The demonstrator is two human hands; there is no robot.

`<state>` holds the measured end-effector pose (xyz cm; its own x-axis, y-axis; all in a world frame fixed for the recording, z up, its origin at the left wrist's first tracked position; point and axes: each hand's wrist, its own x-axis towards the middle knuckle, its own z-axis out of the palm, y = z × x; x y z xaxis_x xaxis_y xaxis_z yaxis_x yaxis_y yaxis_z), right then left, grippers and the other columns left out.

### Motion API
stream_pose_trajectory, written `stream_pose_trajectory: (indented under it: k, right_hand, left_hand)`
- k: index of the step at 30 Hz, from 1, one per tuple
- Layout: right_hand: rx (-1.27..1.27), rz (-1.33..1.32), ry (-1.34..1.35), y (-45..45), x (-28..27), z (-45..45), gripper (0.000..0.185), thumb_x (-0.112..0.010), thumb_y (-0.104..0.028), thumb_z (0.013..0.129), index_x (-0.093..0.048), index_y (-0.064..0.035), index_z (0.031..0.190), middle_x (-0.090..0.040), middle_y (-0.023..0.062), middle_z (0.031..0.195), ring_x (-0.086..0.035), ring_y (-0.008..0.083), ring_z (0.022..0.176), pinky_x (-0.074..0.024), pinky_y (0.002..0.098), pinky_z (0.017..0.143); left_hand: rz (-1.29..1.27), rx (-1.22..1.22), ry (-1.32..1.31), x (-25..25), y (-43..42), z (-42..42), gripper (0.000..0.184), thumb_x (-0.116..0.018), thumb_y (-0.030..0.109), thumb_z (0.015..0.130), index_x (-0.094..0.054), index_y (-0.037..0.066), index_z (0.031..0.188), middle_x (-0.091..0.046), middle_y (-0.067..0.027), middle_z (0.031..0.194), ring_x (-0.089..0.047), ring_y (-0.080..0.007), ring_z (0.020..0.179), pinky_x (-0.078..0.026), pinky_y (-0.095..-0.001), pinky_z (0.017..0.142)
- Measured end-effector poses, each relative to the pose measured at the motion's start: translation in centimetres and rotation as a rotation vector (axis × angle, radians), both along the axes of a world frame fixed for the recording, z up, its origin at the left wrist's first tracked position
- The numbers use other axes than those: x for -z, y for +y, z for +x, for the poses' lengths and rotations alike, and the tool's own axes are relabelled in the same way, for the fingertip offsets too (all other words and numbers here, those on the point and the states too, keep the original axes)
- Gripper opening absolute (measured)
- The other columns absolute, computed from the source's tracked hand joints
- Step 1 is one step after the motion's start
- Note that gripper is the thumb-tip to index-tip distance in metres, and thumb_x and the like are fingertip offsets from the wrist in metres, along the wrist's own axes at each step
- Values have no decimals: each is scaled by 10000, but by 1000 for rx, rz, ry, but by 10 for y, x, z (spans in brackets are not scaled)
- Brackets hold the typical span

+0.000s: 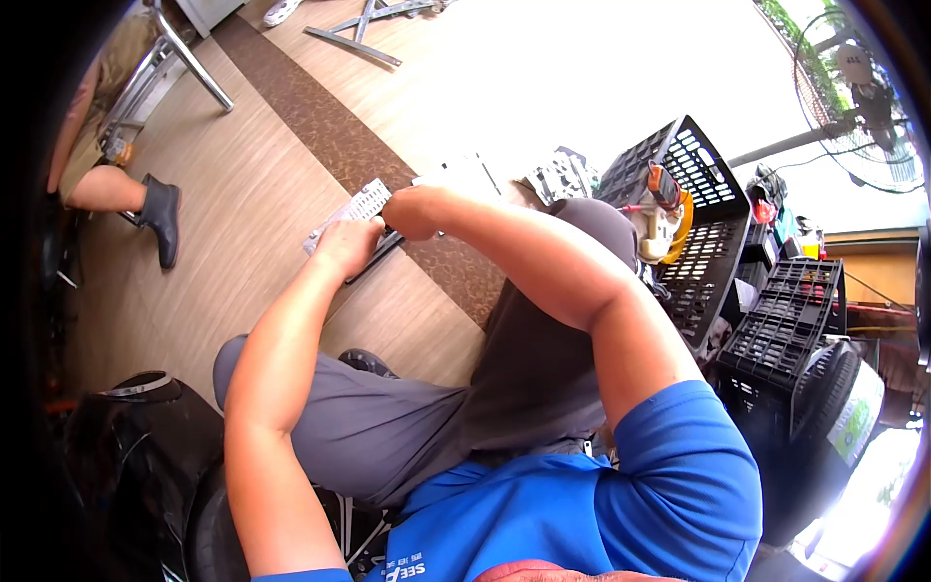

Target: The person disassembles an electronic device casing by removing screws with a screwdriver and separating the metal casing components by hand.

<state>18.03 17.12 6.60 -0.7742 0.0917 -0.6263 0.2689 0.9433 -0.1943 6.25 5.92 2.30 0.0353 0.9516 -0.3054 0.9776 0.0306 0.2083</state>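
Observation:
In front of my knees, both hands are together at a light grey, flat piece with rows of small slots or marks [369, 202]; its kind is unclear. My left hand [349, 246] is closed over its near edge, and one end of the piece sticks out to the left of the fingers. Curled into a fist at its right end is my right hand [414, 211]; what its fingers hold is hidden. A dark, narrow strip [376, 258] shows just below the hands, partly covered by them.
Black plastic crates [693, 262] with tools stand at my right, near a tyre [834, 398] and a standing fan [858, 97]. A glossy black object [136, 436] is at lower left. Another person's boot [160, 218] rests on the wood-look floor [233, 184] by a metal-legged chair [189, 58].

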Motion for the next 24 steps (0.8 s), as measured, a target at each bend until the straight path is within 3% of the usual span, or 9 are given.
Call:
stream_pose_trajectory:
  k: [7, 9, 17, 19, 24]
  right_hand:
    - [-31, 2, 21, 2, 6, 1, 240, -640, -64, 775, -735, -72, 995, -697, 144, 1047, -661, 294, 989, -515, 404, 822]
    - [-54, -15, 97, 2, 9, 4, 167, -604, -18, 768, -717, -26, 891, -700, 167, 940, -676, 319, 882, -528, 404, 729]
    - [-80, -1, 71, 3, 15, -1, 137, -630, -27, 747, -738, -45, 830, -707, 152, 897, -681, 307, 854, -525, 398, 722]
    - [-100, -10, 5, 2, 6, -1, 252, -621, -53, 787, -731, -60, 1014, -688, 149, 1088, -649, 293, 1031, -509, 414, 852]
    - [-45, -36, -24, 2, -2, 1, 264, -622, -93, 819, -720, -79, 1064, -670, 141, 1146, -631, 284, 1075, -497, 405, 884]
  left_hand:
    - [15, 51, -3, 11, 1, -5, 179, -475, 140, 873, -652, 113, 883, -677, -177, 868, -665, -354, 856, -513, -482, 748]
    - [31, 54, -8, 13, 1, -4, 177, -479, 141, 870, -653, 114, 877, -677, -175, 865, -665, -353, 854, -513, -481, 745]
    - [4, 45, 11, 8, 2, -3, 171, -492, 138, 853, -658, 105, 879, -674, -179, 862, -659, -360, 849, -510, -485, 747]
    - [21, 40, 7, 6, 1, -1, 175, -490, 137, 855, -660, 107, 883, -673, -180, 863, -658, -360, 854, -509, -484, 752]
    - [32, 32, -10, 3, 0, -1, 185, -487, 136, 861, -667, 117, 901, -671, -181, 863, -656, -355, 868, -506, -482, 766]
